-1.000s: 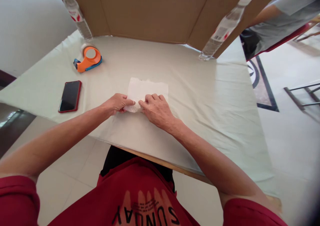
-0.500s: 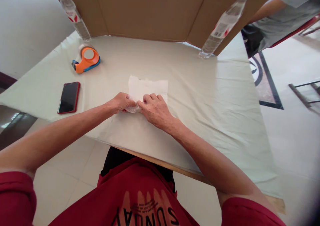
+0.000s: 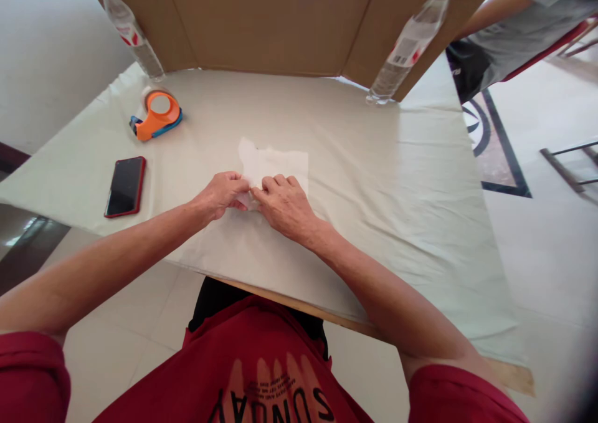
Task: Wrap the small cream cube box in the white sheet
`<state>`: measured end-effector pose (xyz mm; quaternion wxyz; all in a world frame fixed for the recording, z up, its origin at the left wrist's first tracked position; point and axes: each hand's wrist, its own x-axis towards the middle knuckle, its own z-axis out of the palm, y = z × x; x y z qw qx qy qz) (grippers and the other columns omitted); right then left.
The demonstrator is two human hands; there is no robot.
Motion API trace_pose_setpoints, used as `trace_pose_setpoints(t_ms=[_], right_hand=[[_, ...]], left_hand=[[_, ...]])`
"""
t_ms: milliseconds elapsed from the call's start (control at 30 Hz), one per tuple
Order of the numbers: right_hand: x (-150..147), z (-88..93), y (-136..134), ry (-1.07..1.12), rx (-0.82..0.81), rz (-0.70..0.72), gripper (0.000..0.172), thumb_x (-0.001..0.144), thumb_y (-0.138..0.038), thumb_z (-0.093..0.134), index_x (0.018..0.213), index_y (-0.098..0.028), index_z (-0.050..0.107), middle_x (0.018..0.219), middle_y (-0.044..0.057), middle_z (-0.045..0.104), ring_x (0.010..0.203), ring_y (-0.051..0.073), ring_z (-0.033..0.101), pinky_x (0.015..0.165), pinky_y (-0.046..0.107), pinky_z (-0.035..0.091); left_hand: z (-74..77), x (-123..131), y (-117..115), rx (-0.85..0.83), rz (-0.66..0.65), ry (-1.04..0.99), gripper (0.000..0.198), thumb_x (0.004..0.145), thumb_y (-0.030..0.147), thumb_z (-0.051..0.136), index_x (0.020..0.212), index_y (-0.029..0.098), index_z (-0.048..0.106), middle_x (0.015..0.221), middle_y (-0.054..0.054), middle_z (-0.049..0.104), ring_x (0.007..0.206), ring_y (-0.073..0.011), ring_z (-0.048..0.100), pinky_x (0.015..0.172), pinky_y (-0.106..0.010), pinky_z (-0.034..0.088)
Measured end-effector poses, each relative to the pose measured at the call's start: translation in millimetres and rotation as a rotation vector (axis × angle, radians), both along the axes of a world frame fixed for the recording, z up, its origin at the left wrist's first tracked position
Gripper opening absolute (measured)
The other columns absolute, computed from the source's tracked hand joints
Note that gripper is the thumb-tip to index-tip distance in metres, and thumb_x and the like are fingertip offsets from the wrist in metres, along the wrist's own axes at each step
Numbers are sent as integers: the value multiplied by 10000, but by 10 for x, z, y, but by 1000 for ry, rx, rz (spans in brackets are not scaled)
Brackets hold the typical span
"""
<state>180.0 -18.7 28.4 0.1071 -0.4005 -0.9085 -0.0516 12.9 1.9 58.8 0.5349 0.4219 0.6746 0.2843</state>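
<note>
A thin white sheet that looks like tissue paper [image 3: 284, 162] lies on the cloth-covered table, its far edge uneven and its left part lifted. My left hand [image 3: 222, 194] pinches the sheet's near left side between thumb and fingers. Close beside it, my right hand [image 3: 286, 209] rests over the near part, thumb and forefinger pinching the sheet's edge, the other fingers curled. Both sets of fingertips almost meet. My hands hide the near edge of the sheet, which looks crumpled there.
To the left are an orange tape dispenser [image 3: 159, 116] and a phone [image 3: 125, 186] in a red case. Water bottles stand at back left [image 3: 133, 37] and back right [image 3: 408, 49], against a cardboard screen [image 3: 275, 24]. Another person's arm [image 3: 498, 13] shows beyond it.
My left hand has turned slightly and spread its lower fingers, and the sheet's left part is now raised and folded more. My right hand stays nearly in place. The view has shifted slightly.
</note>
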Motion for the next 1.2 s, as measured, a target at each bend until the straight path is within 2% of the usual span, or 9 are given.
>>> trace_pose_setpoints(t_ms=[233,367,567,733,867,933,1000,1100,1200], right_hand=[[34,37,10,116,-76,-6,344,889,-211,594,1213,-104,559,1083,148,680,970,286,514,792,380,318],[79,51,12,195,-161,2,268,859,-195,603,1119,-137,580,1100,146,689,977,279,532,821,377,353],[164,66,-36,314,-249,-14,269,834,-136,563,1101,-146,597,1096,139,710,1005,270,572,890,384,396],[220,53,-48,383,-297,-22,275,835,-122,538,1094,-156,622,1068,112,734,1006,257,611,898,381,411],[286,55,-21,523,-313,-32,213,877,-170,519,1052,-195,639,1085,88,747,1025,240,654,940,398,428],[371,65,-16,624,-266,-83,190,883,-197,519,1026,-198,645,1153,104,735,1095,247,652,968,410,440],[501,72,-23,695,-254,-201,186,881,-233,527,1012,-193,653,1152,117,730,1062,247,666,929,401,477],[720,61,-54,668,-403,-432,231,866,-318,572,1038,-194,662,1089,104,739,845,215,680,811,374,518],[838,19,-91,581,-560,-571,364,838,-421,635,1114,-187,657,1077,102,740,781,206,669,799,385,524]], left_hand=[[34,29,-28,44,-35,-140,75,666,133,631,734,146,605,642,-3,603,577,-114,567,580,-270,495],[77,6,-75,69,-92,-153,228,618,99,590,830,130,667,728,-24,654,632,-129,604,664,-302,543],[69,50,-100,222,-316,176,234,725,173,574,890,161,739,717,8,653,629,-125,557,644,-263,491],[-85,45,-101,555,-496,546,204,806,228,599,898,181,776,818,-38,654,776,-170,585,735,-291,480],[-256,-7,-94,845,-544,682,206,843,225,592,931,188,775,1008,-102,683,977,-232,604,838,-348,503],[-320,-28,-92,940,-577,707,215,875,213,561,931,186,766,1011,-106,693,982,-235,604,858,-362,506],[-361,-38,-91,989,-601,706,223,900,209,538,933,179,756,1008,-108,702,967,-232,608,863,-365,508],[-398,-36,-95,1013,-621,682,237,915,182,506,956,179,740,1037,-108,716,970,-230,614,874,-366,508],[-429,-28,-103,1026,-623,673,262,929,164,473,989,175,728,1046,-111,727,981,-237,617,892,-372,500]])
